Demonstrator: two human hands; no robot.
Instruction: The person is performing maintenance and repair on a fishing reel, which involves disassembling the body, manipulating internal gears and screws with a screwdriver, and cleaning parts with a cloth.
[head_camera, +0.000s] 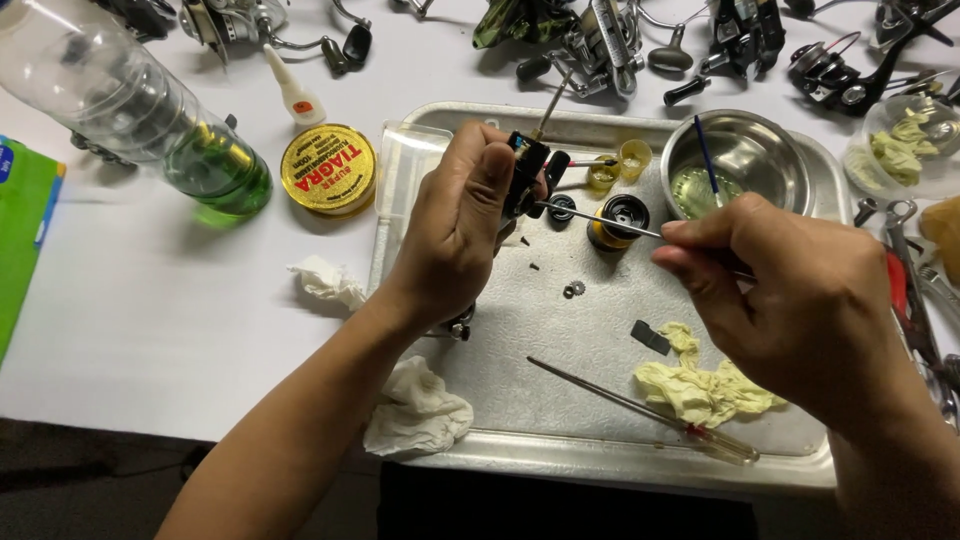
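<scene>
Left hand (455, 225) grips black reel part (525, 170) — right hand (790, 290) probably pokes thin tool (600, 218).

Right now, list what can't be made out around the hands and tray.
Head view only:
- Reel body: mostly hidden by the left hand.
- Rod: its grip end is hidden inside the right hand.
- Small gear: too small to show teeth.
- Tray: right rim hidden behind the right hand.
- Bottle: top cut off by the frame edge.

shiny metal tray (520, 455), steel bowl (775, 150).
</scene>
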